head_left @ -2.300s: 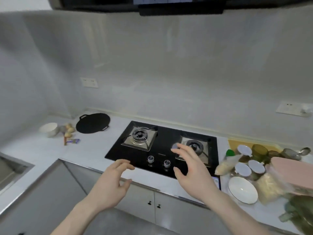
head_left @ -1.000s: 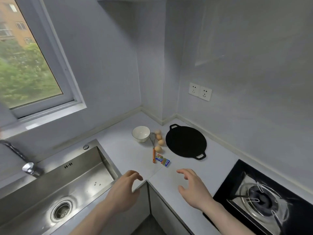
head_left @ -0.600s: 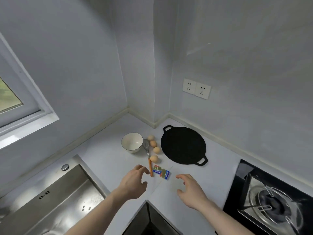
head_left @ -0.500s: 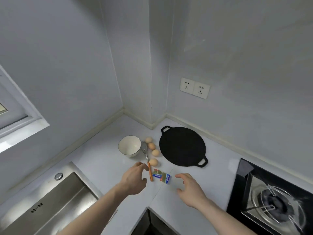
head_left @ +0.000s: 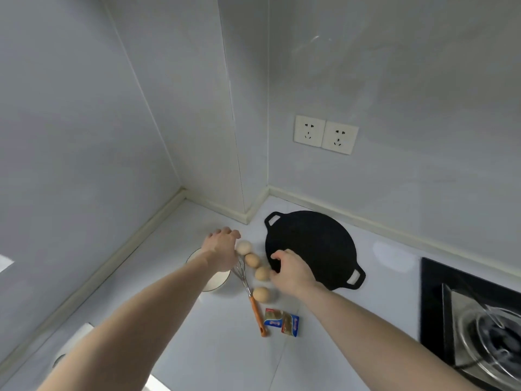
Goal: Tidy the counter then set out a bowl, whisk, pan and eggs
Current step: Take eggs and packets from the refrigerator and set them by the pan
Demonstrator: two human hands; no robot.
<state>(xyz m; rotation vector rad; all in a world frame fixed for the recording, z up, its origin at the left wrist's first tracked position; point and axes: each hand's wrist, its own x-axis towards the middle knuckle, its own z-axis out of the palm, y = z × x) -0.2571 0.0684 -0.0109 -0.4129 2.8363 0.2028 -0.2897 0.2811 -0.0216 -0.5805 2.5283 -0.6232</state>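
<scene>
Several brown eggs lie in a row on the white counter, from the far egg [head_left: 244,246] to the near egg [head_left: 260,294]. A whisk [head_left: 257,313] with an orange handle lies beside them, its wires against a white bowl [head_left: 211,282]. A flat black pan [head_left: 313,246] with two loop handles sits to the right. My left hand [head_left: 222,248] hovers over the bowl beside the far egg, fingers bent down, holding nothing that I can see. My right hand [head_left: 291,270] is over the pan's left rim, its loosely curled fingers beside the third egg [head_left: 262,273].
Two small blue and red packets [head_left: 282,321] lie near the whisk handle. A black gas hob [head_left: 473,320] fills the right edge. A double wall socket [head_left: 325,134] is above the pan. A wall column juts into the corner behind the eggs.
Both hands have reached forward past the packets to the eggs, the left one over the bowl and the right one over the pan's rim. The view has moved closer to the corner.
</scene>
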